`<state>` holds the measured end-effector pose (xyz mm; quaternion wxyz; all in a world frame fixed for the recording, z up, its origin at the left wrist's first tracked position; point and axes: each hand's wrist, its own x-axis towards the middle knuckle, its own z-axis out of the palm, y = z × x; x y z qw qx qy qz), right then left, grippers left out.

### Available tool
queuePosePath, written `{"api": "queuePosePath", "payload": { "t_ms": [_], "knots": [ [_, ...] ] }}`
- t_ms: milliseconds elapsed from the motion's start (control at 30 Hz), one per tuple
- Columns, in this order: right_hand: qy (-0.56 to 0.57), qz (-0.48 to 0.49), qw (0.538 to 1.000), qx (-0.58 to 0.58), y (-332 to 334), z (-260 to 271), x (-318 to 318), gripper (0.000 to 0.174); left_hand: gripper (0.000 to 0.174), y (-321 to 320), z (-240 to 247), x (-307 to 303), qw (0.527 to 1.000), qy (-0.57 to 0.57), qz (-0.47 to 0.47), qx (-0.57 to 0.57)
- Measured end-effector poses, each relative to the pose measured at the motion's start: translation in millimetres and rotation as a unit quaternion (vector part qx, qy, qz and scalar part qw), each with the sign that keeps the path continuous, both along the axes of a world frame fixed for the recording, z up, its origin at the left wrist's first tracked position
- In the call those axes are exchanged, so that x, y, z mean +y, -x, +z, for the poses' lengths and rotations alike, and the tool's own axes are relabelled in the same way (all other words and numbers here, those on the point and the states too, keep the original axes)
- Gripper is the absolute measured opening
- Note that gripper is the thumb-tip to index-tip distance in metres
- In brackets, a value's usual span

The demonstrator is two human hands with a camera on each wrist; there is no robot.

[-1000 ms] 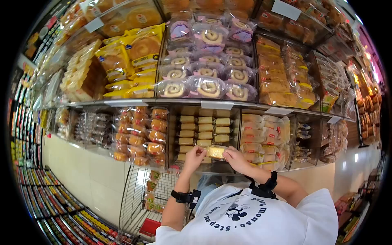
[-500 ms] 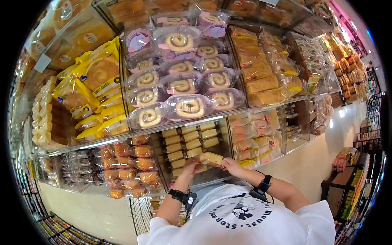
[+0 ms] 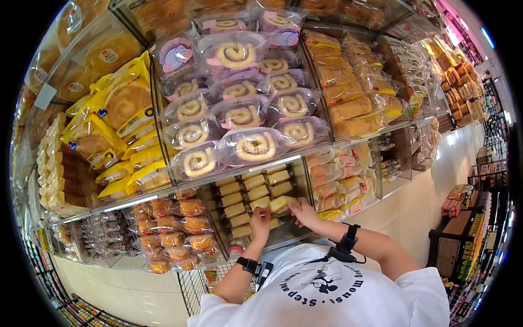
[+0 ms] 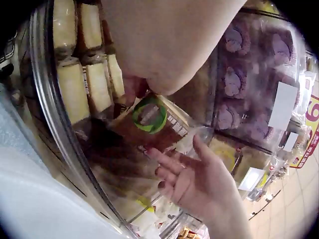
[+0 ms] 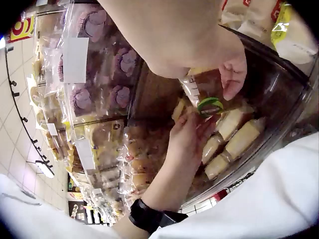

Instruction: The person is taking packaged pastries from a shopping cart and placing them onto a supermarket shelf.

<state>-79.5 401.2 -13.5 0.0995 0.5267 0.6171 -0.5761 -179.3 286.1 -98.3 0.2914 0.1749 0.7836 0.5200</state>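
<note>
The left hand pinches one end of a wrapped cake bearing a round green logo. The right hand is at the pack's right end, thumb and fingers set wide apart; whether it bears any weight, I cannot tell. The pack is above the near part of a dark bin, beside rows of similar cakes. Round buns fill the compartment to the left, white-wrapped breads the one to the right. Swirl rolls line the far shelf.
</note>
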Motion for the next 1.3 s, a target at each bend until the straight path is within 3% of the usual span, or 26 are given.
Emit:
{"api": "queuePosePath", "payload": {
  "t_ms": [167,267,433,533,633,667,767,800,933,1000,1033,1133,1167,1233,1300],
  "knots": [
    [0.039,0.018,0.997,-0.07,14.7,0.7,6.9,0.063,0.016,0.5,21.2,4.6,0.999,-0.016,-0.028,-0.017],
    [0.114,-0.061,0.988,-0.084,16.7,-2.0,11.9,0.065,0.016,-1.2,23.4,11.0,0.998,-0.017,-0.06,0.004],
    [0.112,-0.192,0.971,-0.088,19.8,-20.3,-0.8,0.063,0.016,0.2,33.0,20.6,0.993,0.054,-0.087,0.063],
    [0.125,-0.224,0.965,-0.062,17.9,-30.1,-5.7,0.058,0.016,6.2,27.9,27.1,0.996,0.036,-0.083,-0.013],
    [0.155,-0.215,0.963,-0.05,21.5,-20.8,0.2,0.054,0.017,20.4,22.8,33.2,0.976,-0.043,-0.042,-0.21],
    [0.159,-0.199,0.967,-0.02,20.4,-14.9,3.4,0.054,0.019,27.0,24.7,30.0,0.986,-0.05,-0.08,-0.139],
    [0.178,-0.186,0.966,0.03,19.0,1.4,7.6,0.06,0.016,42.2,12.0,22.5,0.971,-0.064,-0.039,-0.227],
    [0.192,-0.203,0.96,0.036,15.5,-0.1,5.4,0.062,0.016,47.3,37.9,21.3,0.947,-0.09,-0.006,-0.308],
    [0.234,-0.181,0.949,0.107,10.2,-2.2,1.8,0.069,0.014,51.5,29.7,5.4,0.891,-0.052,0.021,-0.451],
    [0.19,-0.108,0.963,0.16,13.2,-0.4,1.1,0.065,0.014,47.8,23.2,-2.1,0.83,-0.044,-0.008,-0.556],
    [0.166,-0.072,0.966,0.186,14.5,1.0,1.5,0.063,0.015,42.8,21.9,-4.4,0.828,-0.056,-0.024,-0.557],
    [0.038,0.026,0.991,0.124,20.0,6.6,13.3,0.054,0.019,24.9,34.7,1.9,0.835,-0.065,-0.055,-0.543],
    [-0.051,0.077,0.989,0.116,20.2,9.4,17.4,0.052,0.02,22.2,34.8,4.8,0.837,-0.046,-0.077,-0.54],
    [-0.226,0.176,0.954,0.091,17.7,14.4,24.1,0.047,0.022,17.6,35.1,8.6,0.837,-0.006,-0.121,-0.534],
    [-0.257,0.185,0.94,0.127,15.3,17.9,26.2,0.046,0.025,14.1,39.6,11.4,0.837,-0.011,-0.132,-0.531]
  ]
}}
